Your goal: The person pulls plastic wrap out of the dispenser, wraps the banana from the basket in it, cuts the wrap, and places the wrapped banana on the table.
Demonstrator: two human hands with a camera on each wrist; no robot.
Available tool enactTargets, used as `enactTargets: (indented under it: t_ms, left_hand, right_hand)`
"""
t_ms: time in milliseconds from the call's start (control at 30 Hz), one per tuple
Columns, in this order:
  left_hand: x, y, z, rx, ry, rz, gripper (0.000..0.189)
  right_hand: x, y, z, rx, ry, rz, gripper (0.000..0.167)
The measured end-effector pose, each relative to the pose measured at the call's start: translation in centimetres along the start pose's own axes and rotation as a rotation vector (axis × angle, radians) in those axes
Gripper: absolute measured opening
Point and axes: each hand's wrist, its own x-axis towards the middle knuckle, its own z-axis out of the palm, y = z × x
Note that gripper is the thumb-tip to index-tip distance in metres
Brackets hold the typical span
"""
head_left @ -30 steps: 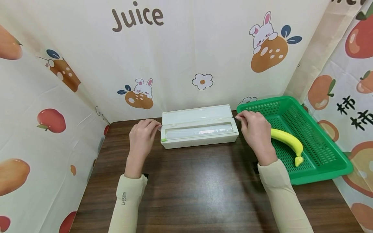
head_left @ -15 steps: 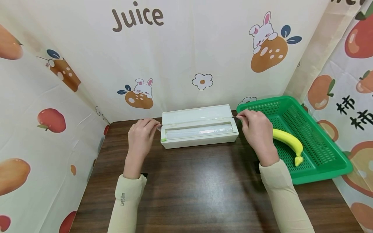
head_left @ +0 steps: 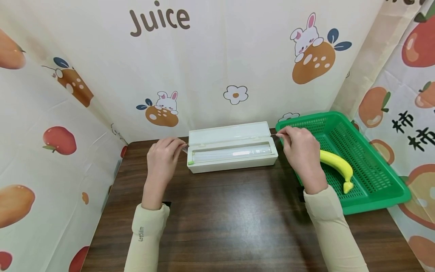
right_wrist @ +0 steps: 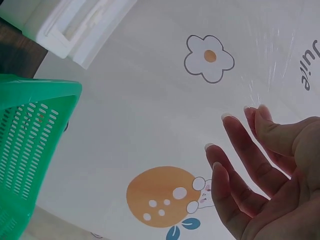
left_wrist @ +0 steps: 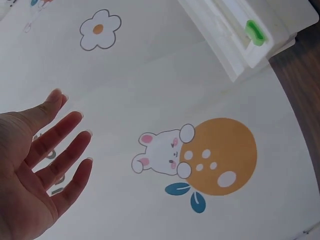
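Observation:
A white cling film dispenser (head_left: pixel 234 165) stands at the back of the table, lid raised, a roll of film (head_left: pixel 231 153) lying inside. At its left end my left hand (head_left: pixel 162 160) pinches one edge of the clear cling film between thumb and index finger; in the left wrist view the other fingers of this hand (left_wrist: pixel 45 165) are spread. My right hand (head_left: pixel 301 155) pinches the opposite edge beyond the right end. Between the hands the thin film is nearly invisible, though streaks of cling film (right_wrist: pixel 270 65) catch light in the right wrist view.
A green plastic basket (head_left: pixel 377 206) stands at the right with a yellow banana (head_left: pixel 338 164) in it. A small green slider (head_left: pixel 191 163) sits at the dispenser's left front corner. Fruit-printed curtains (head_left: pixel 204 68) enclose the dark wooden table (head_left: pixel 231 219).
Both hands drift slightly apart, the left a little to the left and the right a little to the right, keeping their pinch. The dispenser, basket and banana stay put.

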Motion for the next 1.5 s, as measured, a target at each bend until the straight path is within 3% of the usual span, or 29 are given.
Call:
enactTargets:
  t_ms: [500,1033,1500]
  left_hand:
    - [0.2,0.4,-0.8,0.007,-0.011,-0.013,0.013]
    - [0.6,0.5,-1.4,0.011,0.036,0.027,0.013]
    - [0.8,0.9,-2.2,0.013,0.031,0.014,0.015]
  right_hand:
    - [0.2,-0.4,-0.8,-0.004,0.005,0.002,0.015]
    - [0.3,-0.8,-1.7,0.004,0.002,0.009,0.016]
    - [0.5,-1.2,-2.4,0.006,0.020,0.000,0.015]
